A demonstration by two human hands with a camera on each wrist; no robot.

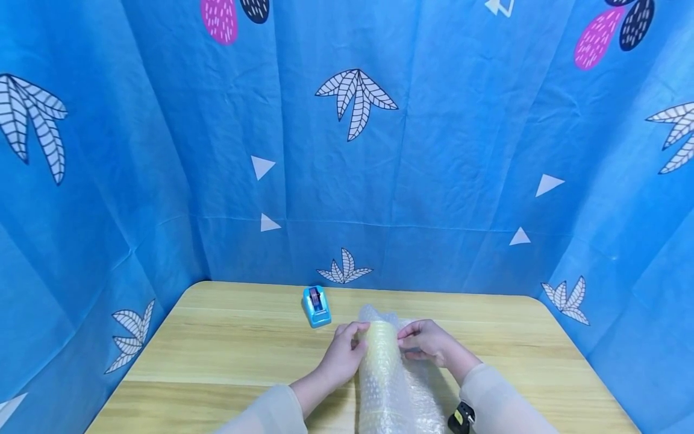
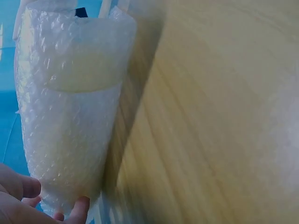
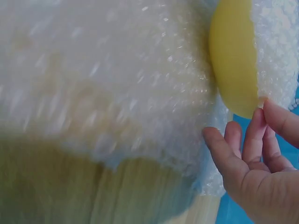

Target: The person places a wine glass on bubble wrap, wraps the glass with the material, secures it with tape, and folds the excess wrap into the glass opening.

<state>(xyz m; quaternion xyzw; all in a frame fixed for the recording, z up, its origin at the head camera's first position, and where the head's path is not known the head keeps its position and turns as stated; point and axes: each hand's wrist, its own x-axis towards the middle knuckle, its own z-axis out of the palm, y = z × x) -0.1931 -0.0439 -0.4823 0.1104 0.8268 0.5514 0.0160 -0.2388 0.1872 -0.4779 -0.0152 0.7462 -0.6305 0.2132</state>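
A pale yellow rounded object, its kind hidden by the wrapping, lies rolled in clear bubble wrap at the front middle of the table. Its long bundle runs toward the person. At the bundle's far end, my left hand grips the left side; the left wrist view shows that hand's fingertips against the wrap. On the opposite side my right hand pinches the edge of the bubble wrap between thumb and forefinger. In the right wrist view, part of the yellow surface shows bare between two layers of wrap.
A blue tape dispenser stands on the wooden table behind and left of the bundle. A loose layer of bubble wrap spreads to the bundle's right. Blue patterned cloth hangs round the table's back and sides.
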